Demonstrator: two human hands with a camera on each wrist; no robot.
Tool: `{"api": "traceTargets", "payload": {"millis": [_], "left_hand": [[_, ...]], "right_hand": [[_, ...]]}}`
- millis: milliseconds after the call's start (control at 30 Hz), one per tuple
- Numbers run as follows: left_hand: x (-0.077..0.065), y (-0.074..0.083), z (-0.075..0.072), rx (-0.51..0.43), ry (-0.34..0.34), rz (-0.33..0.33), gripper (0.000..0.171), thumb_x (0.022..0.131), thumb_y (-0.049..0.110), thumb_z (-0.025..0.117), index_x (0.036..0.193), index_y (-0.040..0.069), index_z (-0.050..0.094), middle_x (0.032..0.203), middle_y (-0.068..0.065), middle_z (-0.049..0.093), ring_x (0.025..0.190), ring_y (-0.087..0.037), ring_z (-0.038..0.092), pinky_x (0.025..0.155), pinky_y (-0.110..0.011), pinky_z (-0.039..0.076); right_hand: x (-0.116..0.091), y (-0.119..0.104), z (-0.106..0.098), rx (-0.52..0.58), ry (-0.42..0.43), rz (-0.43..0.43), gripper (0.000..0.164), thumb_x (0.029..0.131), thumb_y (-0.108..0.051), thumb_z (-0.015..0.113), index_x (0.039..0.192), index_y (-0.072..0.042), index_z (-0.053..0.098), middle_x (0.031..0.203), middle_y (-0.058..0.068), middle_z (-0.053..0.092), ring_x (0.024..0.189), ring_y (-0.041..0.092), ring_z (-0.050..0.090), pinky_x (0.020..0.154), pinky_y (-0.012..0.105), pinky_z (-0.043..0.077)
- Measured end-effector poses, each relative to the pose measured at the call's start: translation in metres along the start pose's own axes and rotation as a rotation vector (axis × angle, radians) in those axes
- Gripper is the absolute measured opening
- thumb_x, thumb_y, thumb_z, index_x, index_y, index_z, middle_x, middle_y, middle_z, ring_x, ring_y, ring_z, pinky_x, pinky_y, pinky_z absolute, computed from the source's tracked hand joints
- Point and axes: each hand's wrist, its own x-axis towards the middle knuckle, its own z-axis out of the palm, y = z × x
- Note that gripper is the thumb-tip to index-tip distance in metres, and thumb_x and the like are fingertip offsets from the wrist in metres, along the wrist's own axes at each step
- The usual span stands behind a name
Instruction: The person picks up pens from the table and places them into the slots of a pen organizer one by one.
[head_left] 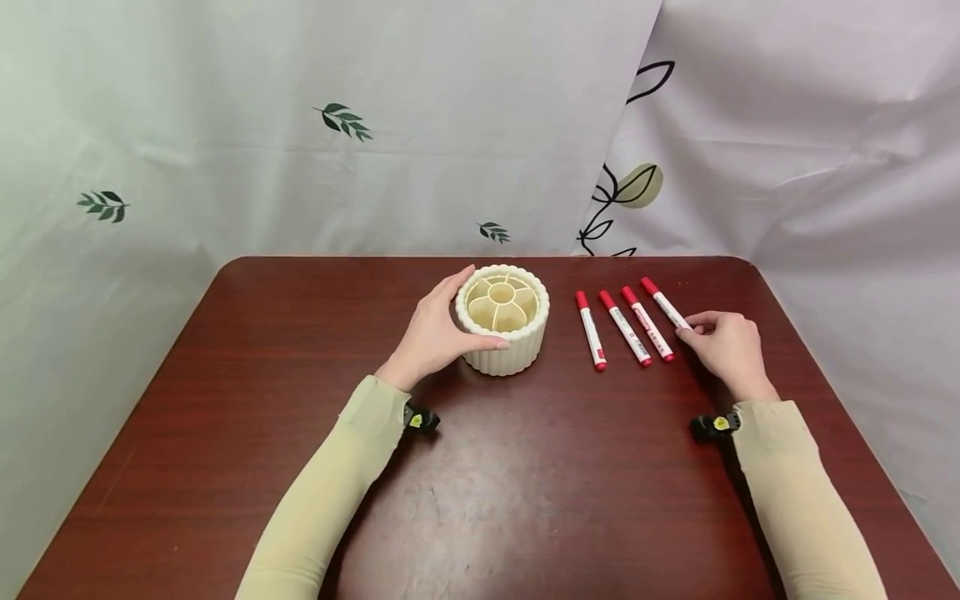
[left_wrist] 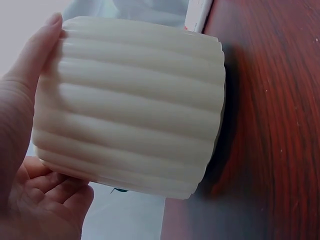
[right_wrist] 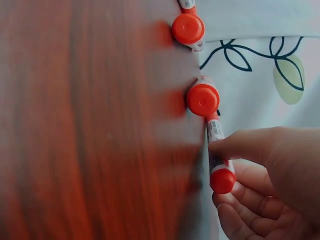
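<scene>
A cream, ribbed round pen holder (head_left: 506,360) with petal-shaped compartments around a central ring stands upright on the table. My left hand (head_left: 427,340) grips its near left side, thumb across the front of the rim and fingers behind. The left wrist view shows the ribbed wall (left_wrist: 135,107) close up between thumb and fingers. On the right, my right hand (head_left: 729,348) pinches the near end of a white marker (head_left: 666,307) with a red cap. Its red end (right_wrist: 223,181) pokes out below the thumb in the right wrist view.
Three more red-and-white markers lie side by side between holder and right hand: a left one (head_left: 591,331), a middle one (head_left: 626,328) and a right one (head_left: 648,325). The dark red wooden table (head_left: 525,500) meets a leaf-printed white curtain (head_left: 420,183) behind.
</scene>
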Motion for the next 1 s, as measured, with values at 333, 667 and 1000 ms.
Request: {"api": "traceTargets", "payload": {"millis": [333,667,1000], "left_hand": [[0.001,0.004,-0.003,0.042,-0.014,-0.009,0.119,0.057,0.06,0.095,0.156,0.021,0.042,0.151,0.008,0.048,0.135,-0.017,0.044,0.111,-0.042,0.037],[0.0,0.002,-0.004,0.05,-0.015,-0.019,0.119,0.056,0.062,0.095,0.156,0.021,0.044,0.149,0.009,0.05,0.135,-0.017,0.044,0.11,-0.04,0.037],[0.001,0.001,-0.004,0.052,-0.009,-0.021,0.119,0.055,0.065,0.094,0.155,0.022,0.045,0.148,0.01,0.05,0.134,-0.02,0.044,0.109,-0.041,0.039]], "right_hand": [[0.003,-0.009,-0.02,0.037,0.137,-0.02,0.027,0.093,-0.023,0.071,0.104,0.002,0.077,0.082,0.015,0.073,0.067,0.014,0.057,0.062,0.033,0.038],[0.003,-0.035,-0.045,0.124,0.177,0.004,0.033,0.093,-0.033,0.074,0.111,-0.006,0.079,0.081,0.006,0.074,0.068,0.004,0.052,0.059,0.028,0.038],[0.005,-0.065,-0.058,0.296,0.191,0.047,0.04,0.086,-0.045,0.081,0.11,-0.013,0.081,0.077,-0.022,0.068,0.078,0.01,0.057,0.061,0.021,0.043]]}}
